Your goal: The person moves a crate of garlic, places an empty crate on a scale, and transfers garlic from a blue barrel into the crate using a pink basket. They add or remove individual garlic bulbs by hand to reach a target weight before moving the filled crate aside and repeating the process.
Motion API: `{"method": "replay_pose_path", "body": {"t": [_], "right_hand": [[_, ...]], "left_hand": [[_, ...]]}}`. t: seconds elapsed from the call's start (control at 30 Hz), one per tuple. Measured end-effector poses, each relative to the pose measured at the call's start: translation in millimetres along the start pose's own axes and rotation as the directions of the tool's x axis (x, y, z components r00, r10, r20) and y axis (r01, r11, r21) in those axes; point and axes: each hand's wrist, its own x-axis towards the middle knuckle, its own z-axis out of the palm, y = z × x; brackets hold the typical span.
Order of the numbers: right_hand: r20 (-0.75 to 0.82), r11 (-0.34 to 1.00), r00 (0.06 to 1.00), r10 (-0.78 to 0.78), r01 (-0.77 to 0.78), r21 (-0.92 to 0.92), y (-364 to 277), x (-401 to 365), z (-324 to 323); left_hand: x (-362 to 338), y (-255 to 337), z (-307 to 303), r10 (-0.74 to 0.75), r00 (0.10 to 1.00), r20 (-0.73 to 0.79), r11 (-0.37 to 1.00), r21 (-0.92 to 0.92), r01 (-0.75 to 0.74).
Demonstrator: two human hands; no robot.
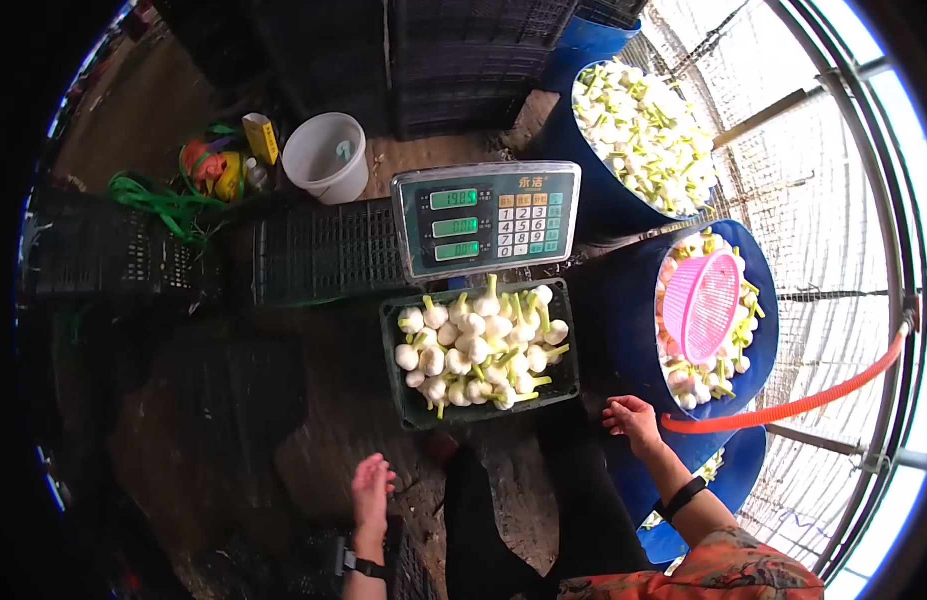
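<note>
A dark green plastic crate (391, 384) full of white garlic bulbs (473, 348) with short green stems sits in front of me, just below a digital scale display (486, 220). My left hand (371, 488) hangs in the air below the crate's left corner, fingers loosely apart, holding nothing. Off the crate's lower right corner, my right hand (633, 420) is raised with its fingers slightly bent and nothing visible in them. It is close to the end of an orange hose (783, 408). Neither hand touches the crate.
Blue barrels of garlic (643, 145) line the right side; a pink basket (701, 305) rests in the middle one. A white bucket (325, 158) and green straps (163, 205) are at the upper left. Black crates (463, 60) are stacked behind the scale.
</note>
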Motion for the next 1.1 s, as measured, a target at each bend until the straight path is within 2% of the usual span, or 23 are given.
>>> {"method": "replay_pose_path", "body": {"t": [0.07,0.2,0.27,0.33,0.4,0.53,0.6,0.67,0.7,0.73,0.8,1.0,1.03,1.07,1.1], "right_hand": [[-0.050,1.000,0.998,0.025,-0.026,-0.008,13,-5,3],[-0.107,0.998,0.993,-0.054,0.051,-0.031,18,5,9],[-0.145,0.985,0.987,-0.070,0.045,-0.167,16,14,14],[-0.069,0.974,0.992,-0.104,0.087,-0.211,22,29,13],[-0.048,0.968,0.996,-0.070,0.056,-0.244,33,48,14],[-0.021,0.968,0.995,0.102,-0.104,-0.227,59,65,23],[0.093,0.959,0.987,0.128,-0.099,-0.265,70,66,22],[0.126,0.942,0.978,0.166,-0.119,-0.315,76,60,21],[0.135,0.938,0.975,0.178,-0.126,-0.324,84,60,17],[0.144,0.940,0.973,0.181,-0.128,-0.316,87,57,12],[0.149,0.942,0.960,0.236,-0.189,-0.279,95,52,4],[0.119,0.947,0.944,0.309,-0.293,-0.131,124,34,-32],[0.107,0.945,0.940,0.323,-0.314,-0.091,131,30,-37],[0.104,0.946,0.941,0.321,-0.313,-0.085,138,24,-42],[0.083,0.944,0.941,0.328,-0.324,-0.059,144,16,-47]], "left_hand": [[19,19,-20,0.027,1.000,-0.013,0.999,0.033,-0.026],[45,36,-38,0.081,0.997,0.011,0.992,0.093,-0.082],[54,36,-33,0.072,0.997,0.010,0.993,0.094,-0.072],[55,30,-25,0.043,0.999,-0.003,0.994,0.101,-0.042],[53,13,-15,-0.007,1.000,-0.014,0.993,0.120,0.008],[59,-16,21,-0.080,0.996,-0.029,0.985,0.150,0.084],[58,-34,38,-0.117,0.993,-0.035,0.978,0.171,0.121],[59,-44,58,-0.102,0.993,-0.054,0.963,0.246,0.112],[70,-68,59,0.021,1.000,-0.014,0.953,0.302,-0.015],[73,-69,69,0.039,0.999,-0.016,0.940,0.339,-0.031],[92,-78,82,0.166,0.986,-0.012,0.839,0.528,-0.135],[161,-66,138,0.260,0.960,-0.101,0.720,0.683,-0.123],[180,-70,142,0.365,0.928,-0.076,0.495,0.860,-0.124],[196,-74,145,0.367,0.928,-0.070,0.492,0.861,-0.130],[205,-64,155,0.251,0.956,-0.152,0.450,0.893,0.024]]}}
